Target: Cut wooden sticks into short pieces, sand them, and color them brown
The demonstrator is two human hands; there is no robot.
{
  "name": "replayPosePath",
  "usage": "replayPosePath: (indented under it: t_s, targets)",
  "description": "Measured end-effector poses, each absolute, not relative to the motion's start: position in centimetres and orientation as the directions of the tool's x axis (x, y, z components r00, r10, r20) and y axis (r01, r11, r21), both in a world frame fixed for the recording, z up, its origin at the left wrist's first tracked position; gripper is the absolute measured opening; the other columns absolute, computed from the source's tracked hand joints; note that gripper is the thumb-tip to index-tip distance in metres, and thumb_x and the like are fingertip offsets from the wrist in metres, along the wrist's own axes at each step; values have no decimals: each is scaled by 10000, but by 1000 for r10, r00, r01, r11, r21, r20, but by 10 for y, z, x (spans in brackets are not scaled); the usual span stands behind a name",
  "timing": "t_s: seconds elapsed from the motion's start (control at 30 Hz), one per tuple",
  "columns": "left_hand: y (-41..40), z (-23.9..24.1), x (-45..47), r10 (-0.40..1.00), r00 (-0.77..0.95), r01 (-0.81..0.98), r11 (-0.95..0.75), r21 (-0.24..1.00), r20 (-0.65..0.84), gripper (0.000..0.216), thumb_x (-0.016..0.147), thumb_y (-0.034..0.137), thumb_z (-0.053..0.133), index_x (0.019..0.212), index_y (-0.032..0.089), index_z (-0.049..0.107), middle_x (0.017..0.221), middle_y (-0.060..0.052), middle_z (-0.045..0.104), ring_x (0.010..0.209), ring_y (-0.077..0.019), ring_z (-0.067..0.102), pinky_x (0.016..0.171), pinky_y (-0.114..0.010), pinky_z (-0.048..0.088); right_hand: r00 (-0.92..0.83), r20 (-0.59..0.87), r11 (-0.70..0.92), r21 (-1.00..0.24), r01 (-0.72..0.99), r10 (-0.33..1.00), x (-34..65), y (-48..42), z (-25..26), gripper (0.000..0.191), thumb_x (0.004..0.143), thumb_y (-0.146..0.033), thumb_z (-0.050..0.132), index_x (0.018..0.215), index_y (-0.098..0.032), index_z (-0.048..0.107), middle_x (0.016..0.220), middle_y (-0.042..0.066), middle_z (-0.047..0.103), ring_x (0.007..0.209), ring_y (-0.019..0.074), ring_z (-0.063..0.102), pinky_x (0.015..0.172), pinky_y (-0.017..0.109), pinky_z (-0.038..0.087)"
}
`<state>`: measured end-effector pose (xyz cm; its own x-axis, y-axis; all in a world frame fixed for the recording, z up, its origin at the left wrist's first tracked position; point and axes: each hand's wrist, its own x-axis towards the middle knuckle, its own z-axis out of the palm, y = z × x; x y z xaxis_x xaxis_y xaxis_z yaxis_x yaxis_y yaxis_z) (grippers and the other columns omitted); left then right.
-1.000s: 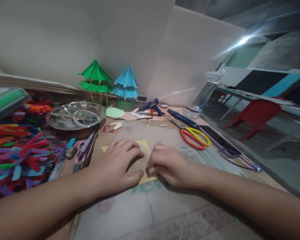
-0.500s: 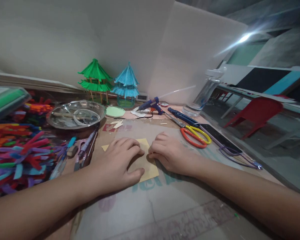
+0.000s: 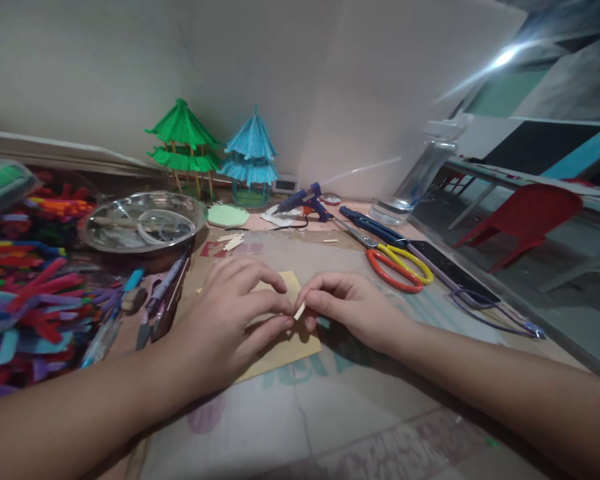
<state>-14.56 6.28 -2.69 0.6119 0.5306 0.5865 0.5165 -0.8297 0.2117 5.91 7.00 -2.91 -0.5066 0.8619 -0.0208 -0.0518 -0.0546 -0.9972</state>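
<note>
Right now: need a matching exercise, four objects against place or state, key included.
1. short cream-coloured stick
2. yellow flat paper sheet
3. green two-tiered pagoda model
4. orange-and-yellow-handled metal scissors

A. lying, handles toward the camera
B. held in the right hand
C. partly covered by the left hand
D. standing left of the light-blue model

Pairs: 1-B, 2-C, 3-D, 4-A

right hand [image 3: 347,307] – pinching pale stick [image 3: 300,311] | left hand [image 3: 237,310] – over yellow paper [image 3: 287,352]
</note>
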Motion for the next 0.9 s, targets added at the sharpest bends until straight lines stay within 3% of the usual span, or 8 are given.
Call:
replayPosePath:
  t_s: [0.2,0.4,0.63,0.9]
  targets:
    - [62,-28,-145,525,615,502,-836,221,588,128,906,266,596,832,246,698,971,-26,639,959,-214,547,906,-388,367,-493,-28,-40,-999,-15,870,58,68,-28,409,703,-544,761,707,-157,628,560,-25,615,538,92,568,572,231,445]
    - [62,-29,-144,532,621,486,-838,249,576,196,920,232,541,796,221,692,950,-34,643,945,-206,548,896,-391,371,-479,9,1,-1000,-18,878,56,68,-29,243,736,-366,761,730,-162,630,562,-39,600,528,89,551,561,236,450]
    - [64,-28,-144,523,682,427,-852,302,511,258,956,200,473,811,225,685,917,-25,646,930,-190,553,882,-371,380,-541,56,29,-998,-58,839,58,69,-28,65,747,-205,712,803,-173,719,680,-9,680,650,127,645,712,301,527]
    - [65,-27,-144,499,701,393,-866,308,509,245,958,185,473,804,222,660,897,-24,635,925,-190,547,875,-372,370,-561,55,-11,-993,-114,826,58,69,-29,234,724,-370,785,800,-166,699,632,-23,655,622,121,635,683,288,510]
